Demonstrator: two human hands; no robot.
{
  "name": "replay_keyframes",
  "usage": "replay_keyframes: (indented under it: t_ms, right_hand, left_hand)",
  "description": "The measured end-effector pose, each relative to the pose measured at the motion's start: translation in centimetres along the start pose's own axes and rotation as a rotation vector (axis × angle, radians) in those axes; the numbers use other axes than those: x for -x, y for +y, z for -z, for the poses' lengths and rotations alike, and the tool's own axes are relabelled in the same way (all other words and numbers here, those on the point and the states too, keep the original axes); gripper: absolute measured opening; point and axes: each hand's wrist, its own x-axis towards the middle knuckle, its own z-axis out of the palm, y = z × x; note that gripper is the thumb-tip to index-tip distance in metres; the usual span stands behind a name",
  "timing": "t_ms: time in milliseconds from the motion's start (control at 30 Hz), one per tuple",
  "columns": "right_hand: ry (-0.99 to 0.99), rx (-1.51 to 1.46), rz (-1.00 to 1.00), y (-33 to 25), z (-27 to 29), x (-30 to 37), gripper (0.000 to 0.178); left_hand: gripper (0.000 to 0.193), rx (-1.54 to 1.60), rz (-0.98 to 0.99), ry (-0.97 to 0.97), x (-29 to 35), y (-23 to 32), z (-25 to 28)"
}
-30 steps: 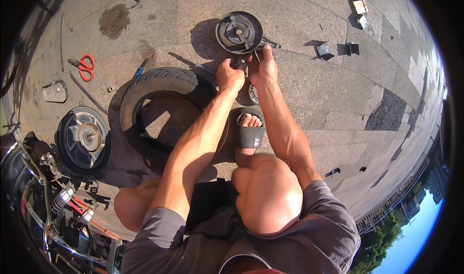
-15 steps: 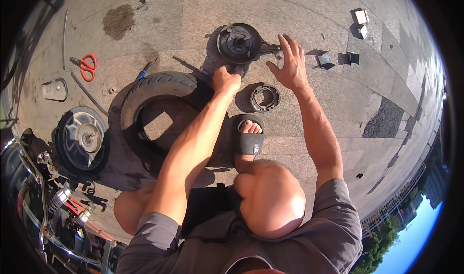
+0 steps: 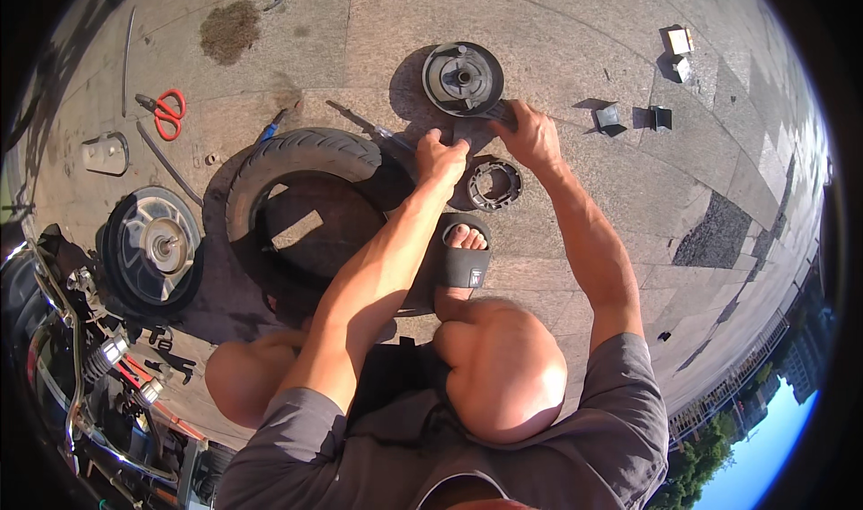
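Observation:
A round metal brake backing plate (image 3: 462,79) with a raised centre hub is ahead of me, its inner face showing. My right hand (image 3: 534,139) is wrapped round the arm that sticks out from the plate's lower right side. Just below the plate, my left hand (image 3: 440,161) is closed, its thumb and fingers pressed together; whatever it holds is hidden. Beside my left hand lies a screwdriver (image 3: 385,133) with a pale handle. A ring of brake shoes (image 3: 494,185) rests on the paving under my right wrist.
A loose tyre (image 3: 301,150) lies left of my foot, with a wheel hub (image 3: 153,249) farther left. Red-handled scissors (image 3: 169,115) and a blue-handled tool (image 3: 269,131) are beyond them. Small opened boxes (image 3: 609,119) stand at right. Motorcycle parts (image 3: 108,357) fill the lower left.
My right hand has closed from spread fingers onto the plate's arm. The plate has turned and shifted slightly right, its arm now pointing down-right. My left hand has moved slightly right.

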Motion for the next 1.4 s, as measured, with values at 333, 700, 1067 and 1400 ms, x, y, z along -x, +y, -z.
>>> replay_keyframes:
  t_ms: [333, 700, 1067, 1400]
  right_hand:
    - [-0.121, -0.119, 0.072, 1.3, 0.7, -1.3, 0.039]
    - [0.028, -0.294, -0.051, -1.0, 2.1, 0.1, 0.040]
    - [0.322, -0.381, 0.105, -15.0, 7.9, -2.2, 0.035]
    - [0.576, -0.163, 0.543, -27.3, 3.2, -0.4, 0.035]
  left_hand:
    - [0.060, -0.254, -0.248, 0.062, -1.1, 0.9, 3.6]
    - [0.049, -0.103, -0.394, -0.024, 0.1, 2.7, 4.7]
    - [0.083, 0.011, -0.682, -0.210, 0.5, 9.1, 21.2]
    - [0.094, 0.884, -0.428, -0.364, 6.9, 9.6, 26.8]
